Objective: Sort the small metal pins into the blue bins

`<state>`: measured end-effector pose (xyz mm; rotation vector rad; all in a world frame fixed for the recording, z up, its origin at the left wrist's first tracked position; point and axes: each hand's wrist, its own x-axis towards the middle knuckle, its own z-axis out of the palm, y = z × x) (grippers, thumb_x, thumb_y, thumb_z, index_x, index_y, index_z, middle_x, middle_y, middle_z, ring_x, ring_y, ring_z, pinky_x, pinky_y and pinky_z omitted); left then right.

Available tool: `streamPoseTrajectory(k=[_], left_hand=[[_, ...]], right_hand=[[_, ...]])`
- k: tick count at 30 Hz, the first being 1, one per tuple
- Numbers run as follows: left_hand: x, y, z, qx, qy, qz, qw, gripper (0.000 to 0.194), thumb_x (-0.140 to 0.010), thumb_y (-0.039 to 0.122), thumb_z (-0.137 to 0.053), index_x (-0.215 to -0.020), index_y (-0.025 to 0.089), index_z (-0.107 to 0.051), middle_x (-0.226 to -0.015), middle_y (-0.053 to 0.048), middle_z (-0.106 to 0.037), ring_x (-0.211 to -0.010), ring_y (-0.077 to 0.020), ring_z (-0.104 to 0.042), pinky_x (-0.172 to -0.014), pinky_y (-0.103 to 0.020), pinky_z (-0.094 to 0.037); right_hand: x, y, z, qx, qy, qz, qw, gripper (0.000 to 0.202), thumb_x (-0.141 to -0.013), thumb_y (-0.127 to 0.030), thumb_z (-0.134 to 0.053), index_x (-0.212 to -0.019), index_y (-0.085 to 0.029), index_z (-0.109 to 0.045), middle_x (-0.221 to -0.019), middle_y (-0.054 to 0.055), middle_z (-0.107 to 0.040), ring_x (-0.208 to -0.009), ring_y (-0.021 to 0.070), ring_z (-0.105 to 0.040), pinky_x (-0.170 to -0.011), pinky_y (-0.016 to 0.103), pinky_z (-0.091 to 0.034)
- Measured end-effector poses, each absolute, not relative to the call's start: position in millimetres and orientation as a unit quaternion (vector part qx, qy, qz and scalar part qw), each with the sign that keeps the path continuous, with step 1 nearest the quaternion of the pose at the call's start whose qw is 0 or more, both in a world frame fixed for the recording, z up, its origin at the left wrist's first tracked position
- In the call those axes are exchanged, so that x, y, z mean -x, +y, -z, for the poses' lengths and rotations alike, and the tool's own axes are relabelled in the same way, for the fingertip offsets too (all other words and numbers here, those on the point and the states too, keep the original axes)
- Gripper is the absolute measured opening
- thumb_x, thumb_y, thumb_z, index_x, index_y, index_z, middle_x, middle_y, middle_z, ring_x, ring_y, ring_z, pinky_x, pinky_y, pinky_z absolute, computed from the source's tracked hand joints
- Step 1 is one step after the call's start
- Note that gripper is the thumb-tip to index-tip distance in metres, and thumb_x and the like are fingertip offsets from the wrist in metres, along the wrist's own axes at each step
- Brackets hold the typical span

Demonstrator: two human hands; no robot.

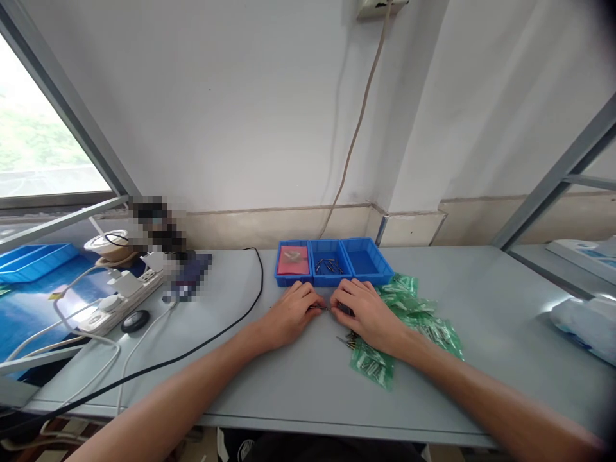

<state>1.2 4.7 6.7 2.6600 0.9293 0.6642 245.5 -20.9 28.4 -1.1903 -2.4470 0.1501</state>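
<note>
My left hand (291,316) and my right hand (369,316) face each other low over the grey table. A thin, dark metal pin-like piece (325,308) spans the small gap between their fingertips. Both hands are closed, each pinching one end of it; its exact kind is too small to tell. Several loose metal pieces (348,342), some brassy, lie below my right hand and are partly hidden by it. Green plastic bags (437,328) of small metal parts lie under and beside my right wrist, and another green bag (373,367) lies nearer the front edge.
Behind the hands stand three joined blue bins: the left bin (292,280) holds a red packet, the middle bin (327,280) several thin metal pieces. A black cable (212,342) crosses the table at left, near a power strip (128,300) and a round black object (135,321).
</note>
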Motion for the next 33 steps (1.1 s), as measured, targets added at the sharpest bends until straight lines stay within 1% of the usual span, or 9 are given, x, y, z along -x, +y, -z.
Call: streamPoseTrajectory(k=[5,11,17,20,24,26,30,33], left_hand=[[-2,3,-9,-0.901,0.333,-0.242,0.138,0.007,-0.109,0.02,-0.056,-0.107,0.02,-0.063,-0.11,-0.005,-0.065,-0.1,-0.0221,-0.056,-0.092,-0.037,-0.049],[-2,4,-9,-0.897,0.321,-0.269,0.143,0.006,-0.11,0.021,-0.058,-0.107,0.021,-0.063,-0.112,-0.005,-0.068,-0.101,-0.0213,-0.057,-0.094,-0.036,-0.048],[-2,7,-7,-0.895,0.326,-0.278,0.121,0.01,-0.11,0.026,-0.06,-0.105,0.022,-0.068,-0.108,-0.003,-0.074,-0.1,-0.0222,-0.059,-0.094,-0.038,-0.046],[-2,9,-5,-0.893,0.324,-0.293,0.107,0.012,-0.11,0.028,-0.061,-0.108,0.022,-0.071,-0.108,-0.003,-0.076,-0.1,-0.0223,-0.059,-0.094,-0.038,-0.046],[-1,12,-1,-0.899,0.314,-0.294,0.085,0.02,-0.112,0.032,-0.058,-0.115,0.024,-0.077,-0.112,-0.004,-0.076,-0.103,-0.0225,-0.059,-0.095,-0.039,-0.046],[0,12,0,-0.9,0.308,-0.299,0.073,0.024,-0.112,0.033,-0.057,-0.115,0.024,-0.079,-0.11,-0.005,-0.075,-0.102,-0.0223,-0.059,-0.093,-0.038,-0.046],[1,13,1,-0.896,0.302,-0.32,0.063,0.023,-0.111,0.032,-0.059,-0.112,0.023,-0.081,-0.108,-0.005,-0.075,-0.1,-0.0213,-0.06,-0.09,-0.037,-0.046],[0,13,2,-0.893,0.301,-0.33,0.059,0.022,-0.111,0.032,-0.06,-0.11,0.024,-0.081,-0.11,-0.005,-0.075,-0.101,-0.0212,-0.062,-0.091,-0.037,-0.046]], right_hand=[[-246,-20,-28,0.431,-0.871,-0.073,0.223,0.011,-0.105,-0.018,-0.058,-0.097,-0.024,-0.063,-0.101,0.003,-0.067,-0.097,0.0236,-0.06,-0.086,0.038,-0.039],[-246,-21,-29,0.435,-0.858,-0.109,0.25,0.012,-0.106,-0.019,-0.057,-0.098,-0.025,-0.063,-0.103,0.003,-0.068,-0.098,0.024,-0.062,-0.087,0.039,-0.04],[-244,-25,-36,0.431,-0.854,-0.122,0.264,0.012,-0.106,-0.019,-0.057,-0.099,-0.025,-0.064,-0.104,0.004,-0.068,-0.101,0.0243,-0.063,-0.089,0.04,-0.042],[-244,-25,-37,0.429,-0.854,-0.121,0.269,0.012,-0.107,-0.019,-0.056,-0.099,-0.025,-0.064,-0.105,0.004,-0.068,-0.101,0.0242,-0.063,-0.088,0.04,-0.043],[-245,-25,-35,0.423,-0.856,-0.117,0.274,0.012,-0.108,-0.021,-0.055,-0.101,-0.025,-0.064,-0.106,0.004,-0.067,-0.101,0.0237,-0.063,-0.088,0.039,-0.042],[-246,-24,-33,0.419,-0.858,-0.115,0.276,0.012,-0.109,-0.021,-0.055,-0.101,-0.025,-0.064,-0.105,0.004,-0.067,-0.1,0.0238,-0.063,-0.087,0.039,-0.042],[-245,-23,-33,0.415,-0.858,-0.111,0.282,0.011,-0.108,-0.019,-0.057,-0.101,-0.025,-0.064,-0.105,0.004,-0.066,-0.099,0.0235,-0.063,-0.086,0.039,-0.042],[-245,-23,-33,0.413,-0.859,-0.103,0.285,0.011,-0.108,-0.019,-0.057,-0.101,-0.025,-0.064,-0.104,0.004,-0.066,-0.098,0.0237,-0.064,-0.086,0.038,-0.043]])
